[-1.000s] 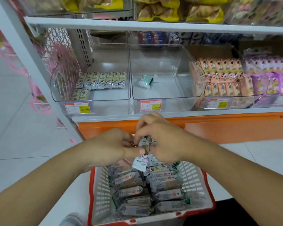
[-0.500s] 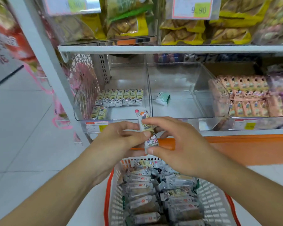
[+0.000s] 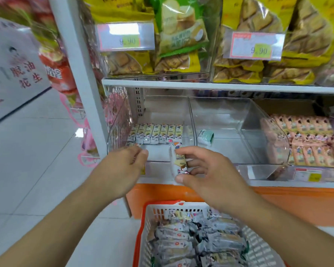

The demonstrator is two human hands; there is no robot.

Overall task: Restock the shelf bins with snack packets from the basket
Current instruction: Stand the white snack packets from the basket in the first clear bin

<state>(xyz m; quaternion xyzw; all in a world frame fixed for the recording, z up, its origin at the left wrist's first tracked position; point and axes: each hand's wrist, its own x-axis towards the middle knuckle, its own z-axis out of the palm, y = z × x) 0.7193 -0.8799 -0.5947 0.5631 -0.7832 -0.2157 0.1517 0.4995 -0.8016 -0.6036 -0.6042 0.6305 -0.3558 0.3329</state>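
One packet (image 3: 178, 160), pinched upright in the right hand (image 3: 204, 170) at the left bin's (image 3: 123, 120) front rim, may slip back into the basket (image 3: 148, 224) because the left hand (image 3: 121, 166), fingers curled, holds nothing visible.

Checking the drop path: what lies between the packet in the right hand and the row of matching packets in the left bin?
In the head view, only the clear bin's front wall and bare floor separate the held packet from the row.
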